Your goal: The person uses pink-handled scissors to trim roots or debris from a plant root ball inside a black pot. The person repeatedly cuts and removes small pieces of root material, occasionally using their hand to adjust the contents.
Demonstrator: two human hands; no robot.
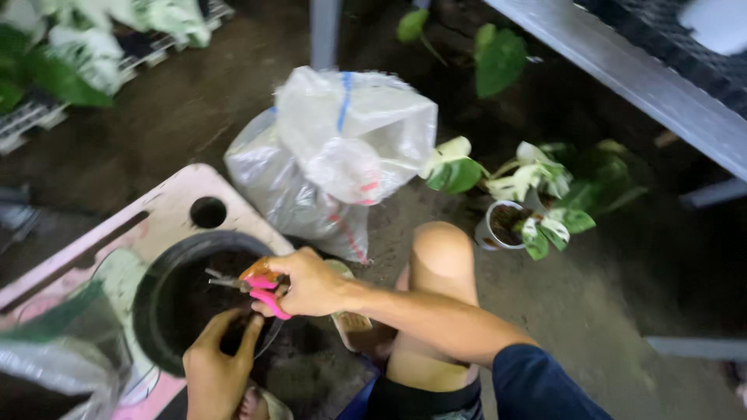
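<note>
Looking down from the head camera, I have the right hand [311, 281] closed around a pair of pink-handled garden snips [253, 285], its grip tight on the handles, with the dark blades pointing left over the mouth of a black plastic pot [159, 289]. The left hand [216, 365] comes up from below, fingers pinched together just under the snips — the grip is narrow, but I cannot tell what, if anything, sits between those fingertips; it is too dark and blurred there. The pot holds dark soil and rests on the near corner of a pale pink board [167, 206] with a round hole in it, lying on the dirt floor. A clear plastic sheet [54, 350] crumples over the board's left end.

Beyond the board a translucent plastic sack [334, 155] slumps on the floor, and to its right a small white pot with a variegated plant [529, 194] stands beside my bare knee [440, 249]. A grey tabletop edge [622, 74] runs across the upper right corner.

What worries me: the blades are very near the left fingertips, and in this dim light a closing cut could nick a finger. The pot also sits close to the board's edge — a push from either hand might tip it and spill soil onto the floor.
</note>
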